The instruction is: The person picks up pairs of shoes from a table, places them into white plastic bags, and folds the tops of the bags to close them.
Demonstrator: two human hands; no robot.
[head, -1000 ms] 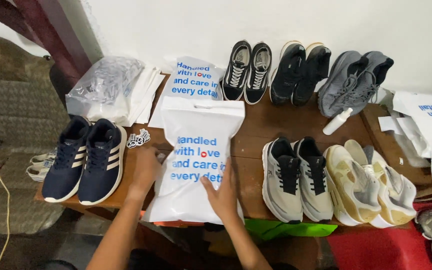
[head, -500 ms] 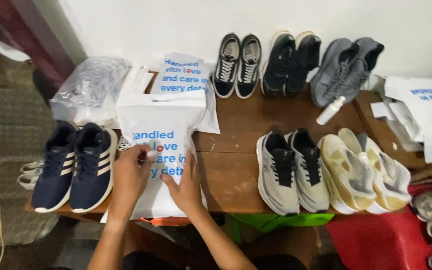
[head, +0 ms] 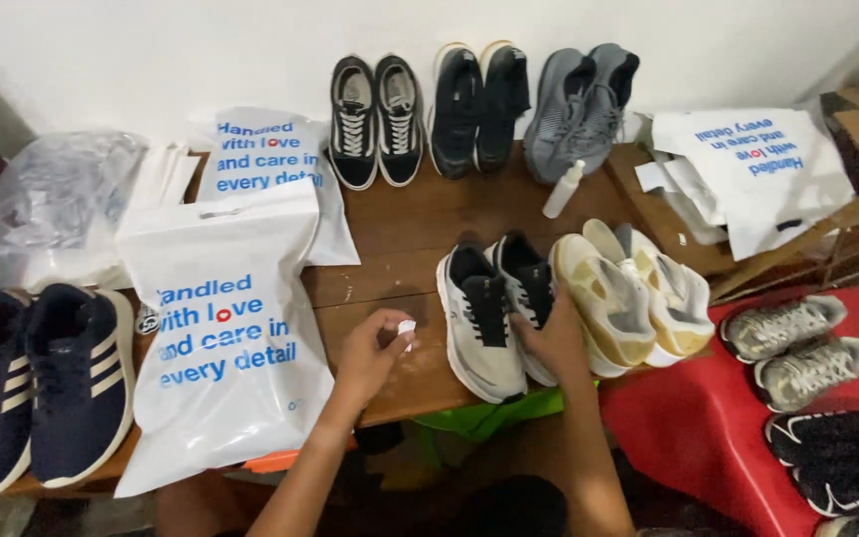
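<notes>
Pinched between thumb and fingertips, the left hand (head: 375, 350) holds a small white scrap (head: 407, 327) just above the bare wood of the table (head: 400, 239); what the scrap is cannot be told at this size. At about nine o'clock from that hand lies a white plastic bag (head: 221, 328) with blue print, flat on the table, its long axis running from twelve to six o'clock, and beyond it at the left edge stands a pair of navy shoes (head: 37, 383) with pale stripes. At three o'clock from the left hand, just beside it, stands a pair of white and black shoes (head: 494, 313), toes toward the person, long axis from twelve to six o'clock and tilted slightly. The right hand (head: 554, 338) rests on the right shoe of this pair, fingers spread over its outer side and loosely curled, touching it but not seen to lift it; it is the nearer hand to the pair. Touching that hand at two o'clock lies a pair of cream shoes (head: 628, 293). Along the wall at twelve o'clock stand three further pairs, with a small white bottle (head: 563, 189) lying before the grey pair (head: 584, 104).
</notes>
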